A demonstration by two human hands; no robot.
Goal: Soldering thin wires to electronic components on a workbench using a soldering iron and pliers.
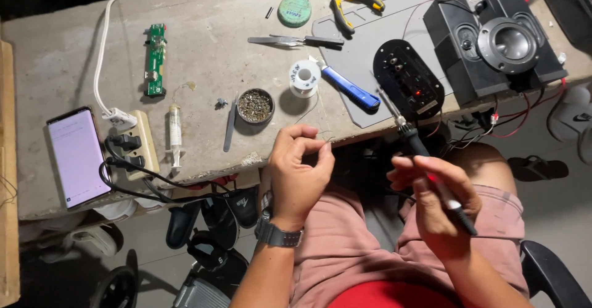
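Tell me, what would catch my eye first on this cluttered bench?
Probably the two hands at the bench's near edge: the left hand pinches a thin solder wire, while the right hand grips a soldering iron pointing up at a black oval circuit panel. Behind it at far right stands a black speaker box; a lit phone lies far left.

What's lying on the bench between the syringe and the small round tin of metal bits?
In the head view, between the syringe and the round tin lie a slim grey metal tool and a tiny grey scrap.
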